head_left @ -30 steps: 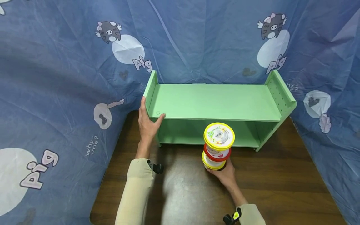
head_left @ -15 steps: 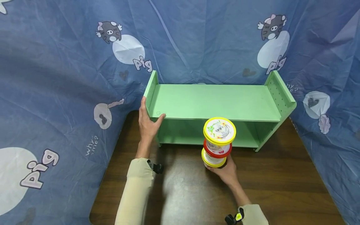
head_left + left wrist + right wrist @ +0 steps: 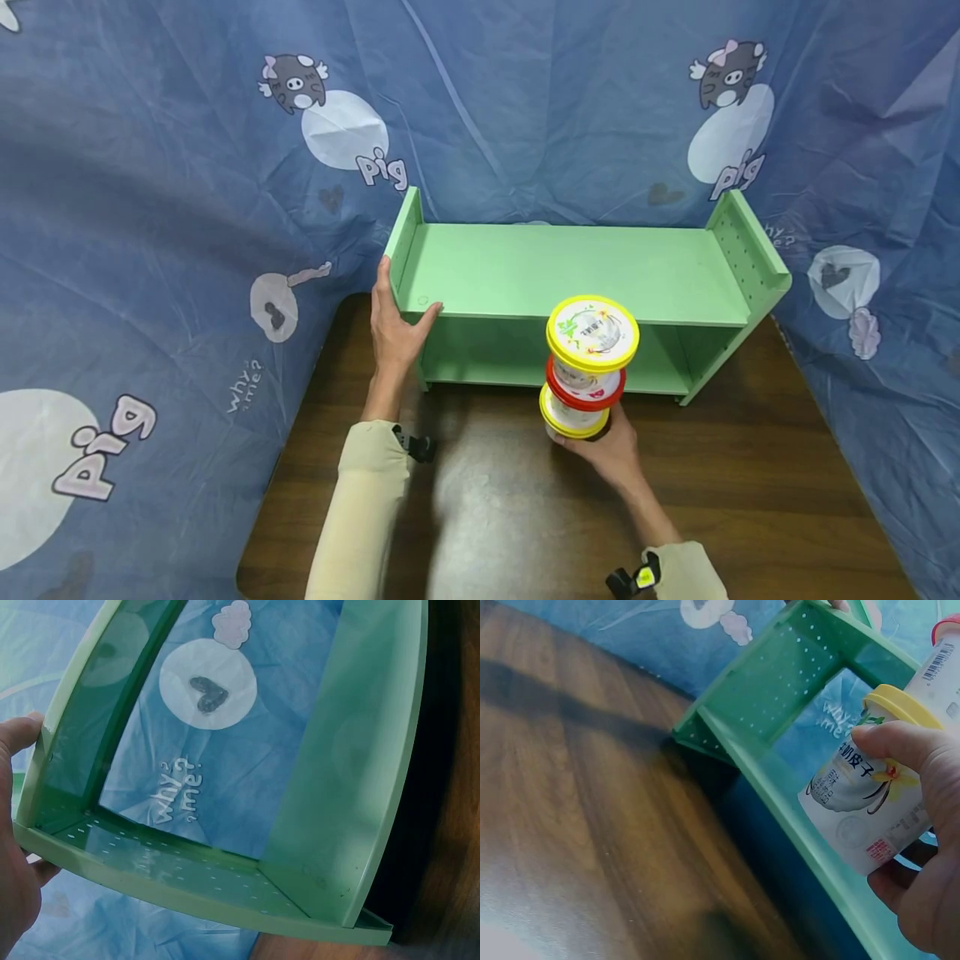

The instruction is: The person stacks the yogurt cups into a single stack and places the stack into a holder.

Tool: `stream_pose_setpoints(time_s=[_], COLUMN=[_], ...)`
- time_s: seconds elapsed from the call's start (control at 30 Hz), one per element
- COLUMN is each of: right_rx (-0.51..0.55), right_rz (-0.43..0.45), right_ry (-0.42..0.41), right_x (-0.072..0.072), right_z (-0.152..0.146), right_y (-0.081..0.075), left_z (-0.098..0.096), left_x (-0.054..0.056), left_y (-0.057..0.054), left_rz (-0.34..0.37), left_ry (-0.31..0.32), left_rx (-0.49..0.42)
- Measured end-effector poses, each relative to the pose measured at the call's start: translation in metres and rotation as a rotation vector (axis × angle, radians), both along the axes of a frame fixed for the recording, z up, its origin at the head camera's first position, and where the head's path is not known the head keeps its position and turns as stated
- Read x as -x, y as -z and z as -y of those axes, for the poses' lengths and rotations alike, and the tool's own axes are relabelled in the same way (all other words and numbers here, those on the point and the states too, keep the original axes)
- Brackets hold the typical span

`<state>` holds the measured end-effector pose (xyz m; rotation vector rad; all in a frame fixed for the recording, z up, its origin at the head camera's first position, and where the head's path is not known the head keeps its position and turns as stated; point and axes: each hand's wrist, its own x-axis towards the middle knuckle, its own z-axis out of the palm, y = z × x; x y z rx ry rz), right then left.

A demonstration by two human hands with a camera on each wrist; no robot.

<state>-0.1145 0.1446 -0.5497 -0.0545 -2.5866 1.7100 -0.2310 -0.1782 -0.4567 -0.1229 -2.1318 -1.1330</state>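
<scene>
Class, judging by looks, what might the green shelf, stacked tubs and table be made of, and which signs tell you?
Green shelf: perhaps painted metal or board, satin; even colour and soft sheen hide what lies beneath.
Stacked tubs: probably plastic, or partly coated card; smooth, printed white sides and bright rims.
Table: wood or wood-look laminate, glossy; brown grain streaks and pale glare.

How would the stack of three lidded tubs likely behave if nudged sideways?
The stack would likely tip, being tall and narrow, with the right grip low on the bottom tub. That tub seems fairly stiff, its wall showing no dent where held. Being round, it might roll if dropped.
</scene>
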Motion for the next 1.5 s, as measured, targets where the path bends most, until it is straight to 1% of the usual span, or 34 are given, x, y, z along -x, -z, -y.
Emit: stream_pose_setpoints(time_s=[0.17, 0.4, 0.7, 1.03, 1.33, 1.5], right_rx=[-0.010, -0.026, -0.032, -0.034, -0.038, -0.016], right_rz=[0.000, 0.023, -0.003, 0.006, -0.030, -0.053], right_ry=[-0.016, -0.023, -0.031, -0.038, -0.058, -0.086], right_x=[0.002, 0.005, 0.008, 0.011, 0.013, 0.017], right_z=[-0.003, -0.002, 0.000, 0.000, 0.000, 0.000], right_y=[-0.008, -0.023, -0.045, -0.065, -0.088, -0.099], left_z=[0.000, 0.000, 0.000, 0.000, -0.001, -0.001], left_x=[0.000, 0.000, 0.000, -0.001, -0.001, -0.001], left_y=[0.000, 0.001, -0.001, -0.001, -0.001, -0.001], left_rz=[-0.009, -0.006, -0.011, 0.022, 0.021, 0.011], left_ry=[-0.004, -0.001, 0.004, 0.004, 0.001, -0.006], left_rx=[-0.001, -0.002, -0.005, -0.010, -0.006, -0.003])
